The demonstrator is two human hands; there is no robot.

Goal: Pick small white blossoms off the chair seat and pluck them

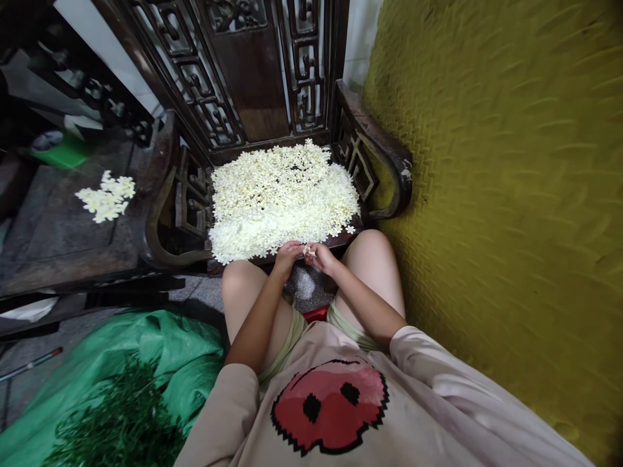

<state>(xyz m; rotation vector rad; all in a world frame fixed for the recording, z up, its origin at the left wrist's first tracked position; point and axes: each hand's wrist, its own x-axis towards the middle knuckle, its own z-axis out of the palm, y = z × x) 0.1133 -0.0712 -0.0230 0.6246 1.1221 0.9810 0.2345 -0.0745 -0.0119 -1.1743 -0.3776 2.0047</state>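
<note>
Both of my hands meet over my lap, at the front edge of a dark wooden chair seat. My right hand [320, 257] is closed on a few small white flowers [308, 251]. Against the same flowers, the fingers of my left hand [289, 251] are pinched together; its fingertips are too small to make out exactly. Just beyond my hands, a thick layer of loose white flowers [282, 194] with pale yellow centres covers most of the seat.
The carved chair's curved armrests [396, 165] flank the seat. On the left, a dark table [63, 227] bears a small flower pile [108, 196] and a green container [61, 150]. Below lies a green sack [189, 344] with leafy greens [121, 421]. A yellow textured sheet [511, 194] rises at right.
</note>
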